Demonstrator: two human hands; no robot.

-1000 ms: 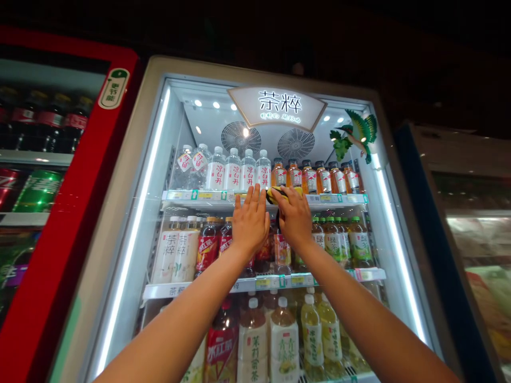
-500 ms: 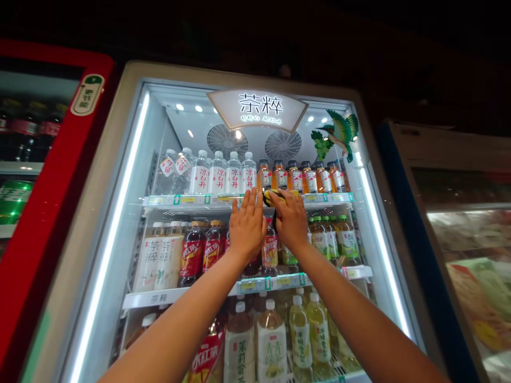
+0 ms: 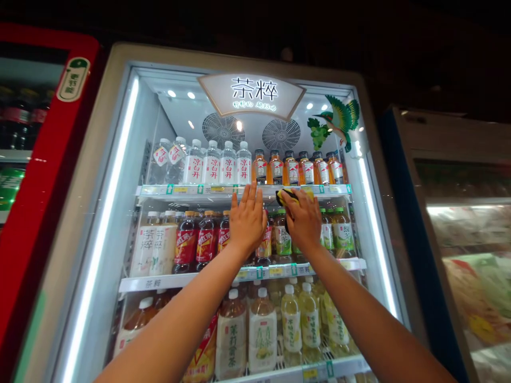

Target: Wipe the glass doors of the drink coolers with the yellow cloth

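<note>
In front of me stands a lit drinks fridge with a glass door (image 3: 235, 201). My left hand (image 3: 248, 218) lies flat against the glass, fingers stretched upward, holding nothing. To its right, my right hand (image 3: 304, 219) presses a yellow and black cloth (image 3: 293, 198) to the door, its fingers bent over it. Most of the cloth is hidden under that hand. Behind the glass, just above my hands, runs the top shelf with water bottles (image 3: 213, 165) and amber drink bottles (image 3: 290, 169).
Red-labelled tea bottles (image 3: 205, 239) and green-labelled bottles (image 3: 342, 234) fill the middle shelf; larger bottles (image 3: 262, 332) stand below. A fan-shaped sign (image 3: 255, 96) and a bird sticker (image 3: 341, 119) are near the top. A red fridge (image 3: 67, 154) adjoins left, another cabinet (image 3: 447, 133) right.
My right hand has slid the cloth to the right across the glass, away from my left hand. My left hand stays on the door. The view has shifted slightly.
</note>
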